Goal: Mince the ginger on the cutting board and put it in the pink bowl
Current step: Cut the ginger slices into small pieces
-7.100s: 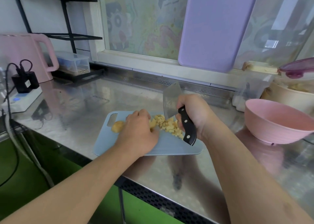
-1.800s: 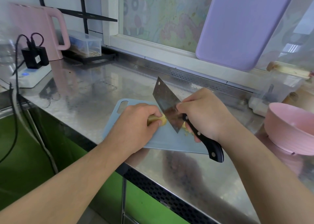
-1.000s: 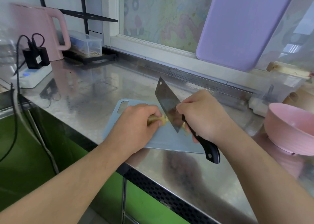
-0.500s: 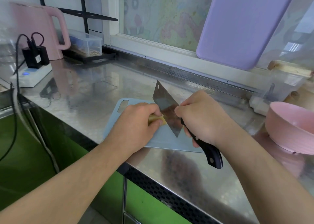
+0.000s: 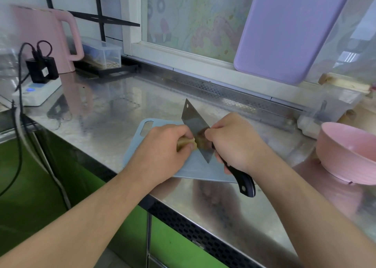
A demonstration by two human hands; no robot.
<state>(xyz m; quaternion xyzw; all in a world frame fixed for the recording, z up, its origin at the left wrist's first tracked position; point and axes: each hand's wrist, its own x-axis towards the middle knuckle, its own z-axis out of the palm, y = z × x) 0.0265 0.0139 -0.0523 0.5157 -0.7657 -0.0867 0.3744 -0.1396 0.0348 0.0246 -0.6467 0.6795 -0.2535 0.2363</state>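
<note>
A pale blue cutting board (image 5: 195,170) lies on the steel counter near its front edge. My left hand (image 5: 162,154) holds a yellowish piece of ginger (image 5: 184,142) down on the board, fingers curled over it. My right hand (image 5: 234,143) grips the black handle of a cleaver (image 5: 195,127), whose blade stands on edge right against the ginger's cut end. Any chopped ginger behind the blade and my right hand is hidden. The pink bowl (image 5: 343,156) stands on the counter at the far right.
A pink kettle (image 5: 46,40), a power strip with plugs (image 5: 38,88) and a clear box on a black rack (image 5: 101,54) stand at the back left. A purple board (image 5: 289,32) leans on the window. Clear containers (image 5: 329,109) sit behind the bowl.
Since seven seconds ago the view shifted and the visible pile of chopped ginger went behind the blade. Over the last second the cleaver rocked slightly at the ginger's end; my left hand stayed put.
</note>
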